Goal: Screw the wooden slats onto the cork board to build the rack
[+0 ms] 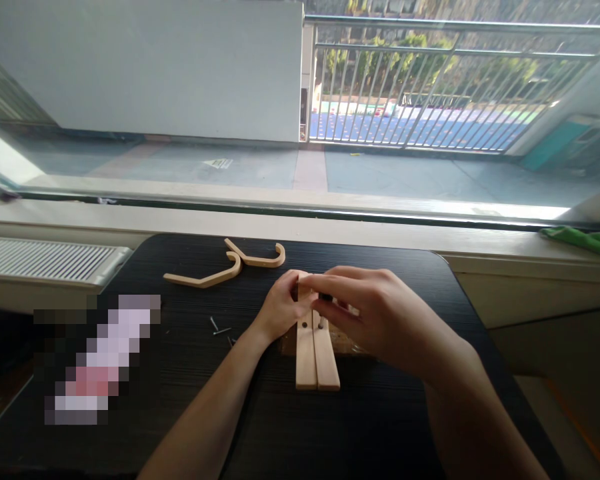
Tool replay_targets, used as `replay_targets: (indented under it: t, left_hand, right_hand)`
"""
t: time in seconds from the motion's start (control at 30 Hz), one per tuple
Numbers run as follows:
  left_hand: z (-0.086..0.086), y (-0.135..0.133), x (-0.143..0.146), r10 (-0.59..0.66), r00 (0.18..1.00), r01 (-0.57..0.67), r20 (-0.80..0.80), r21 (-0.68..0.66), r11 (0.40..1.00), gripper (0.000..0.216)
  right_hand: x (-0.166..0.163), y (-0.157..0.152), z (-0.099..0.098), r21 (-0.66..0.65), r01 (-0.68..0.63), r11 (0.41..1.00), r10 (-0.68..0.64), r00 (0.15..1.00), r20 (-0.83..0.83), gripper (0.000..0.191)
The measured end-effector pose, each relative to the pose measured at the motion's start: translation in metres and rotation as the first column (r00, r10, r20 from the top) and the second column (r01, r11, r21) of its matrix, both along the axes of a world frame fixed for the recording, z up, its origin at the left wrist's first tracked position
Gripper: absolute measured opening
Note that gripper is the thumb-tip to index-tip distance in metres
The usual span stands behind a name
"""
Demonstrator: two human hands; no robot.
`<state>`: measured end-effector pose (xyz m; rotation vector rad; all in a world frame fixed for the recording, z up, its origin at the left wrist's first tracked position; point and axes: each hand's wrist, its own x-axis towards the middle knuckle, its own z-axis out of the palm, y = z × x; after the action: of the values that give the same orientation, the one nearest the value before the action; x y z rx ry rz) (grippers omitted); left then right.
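Here, paired wooden strips, left fingers gripping them; right fingers above

No words or numbers can be read. Past the window, a pale mark sits on the gray floor. It has a pointy part and a box with small dark marks, too tiny and fuzzy to read. Blurry squares hide a long thing by the surface.
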<state>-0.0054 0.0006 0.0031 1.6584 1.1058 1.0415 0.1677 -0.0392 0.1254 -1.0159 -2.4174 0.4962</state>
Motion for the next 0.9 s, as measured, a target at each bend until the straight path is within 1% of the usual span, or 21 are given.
replay_targets:
  t: [0.1, 0.17, 0.33, 0.43, 0.53, 0.63, 0.8, 0.9]
  left_hand:
    - [-0.0023, 0.0004, 0.0006, -0.025, 1.0, 0.025, 0.011, -0.012, 1.0, 0.013]
    - [-0.0025, 0.0005, 0.0006, -0.036, 0.999, 0.036, 0.017, -0.014, 0.999, 0.015]
    - [-0.002, 0.0009, -0.0001, -0.033, 0.999, 0.033, -0.002, 0.004, 0.999, 0.018]
    - [-0.002, 0.0008, -0.0001, -0.02, 1.0, 0.02, 0.002, -0.009, 1.0, 0.015]
    - [-0.002, 0.0003, 0.0, 0.005, 1.0, -0.005, 0.0, -0.01, 1.0, 0.014]
    - [-0.0022, 0.0, -0.0002, 0.009, 1.0, -0.009, 0.006, -0.003, 1.0, 0.016]
    - [-0.0031, 0.0006, -0.0004, 0.005, 1.0, -0.005, 0.014, -0.018, 1.0, 0.016]
    - [-0.0034, 0.0009, 0.0, -0.003, 1.0, 0.003, 0.027, -0.023, 1.0, 0.014]
  right_hand:
    - [0.0028, -0.0017, 0.002, -0.043, -0.026, 0.999, 0.027, 0.999, 0.029, 0.035]
    - [0.0048, -0.0027, 0.0039, -0.073, -0.042, 0.996, 0.044, 0.998, 0.033, 0.04]
    - [0.0073, -0.0029, 0.0068, -0.109, -0.068, 0.992, 0.07, 0.997, 0.018, 0.035]
    - [0.0074, -0.003, 0.0068, -0.116, -0.023, 0.993, 0.028, 0.999, 0.042, 0.033]
    - [0.0071, -0.0036, 0.0061, -0.112, 0.011, 0.994, -0.005, 0.999, 0.053, 0.027]
    - [0.0069, -0.004, 0.0055, -0.1, 0.014, 0.995, -0.009, 0.999, 0.048, 0.024]
    - [0.0079, -0.004, 0.005, -0.098, 0.016, 0.995, -0.013, 1.0, 0.026, 0.027]
    - [0.0092, -0.0037, 0.0049, -0.079, 0.032, 0.996, -0.03, 0.999, 0.031, 0.025]
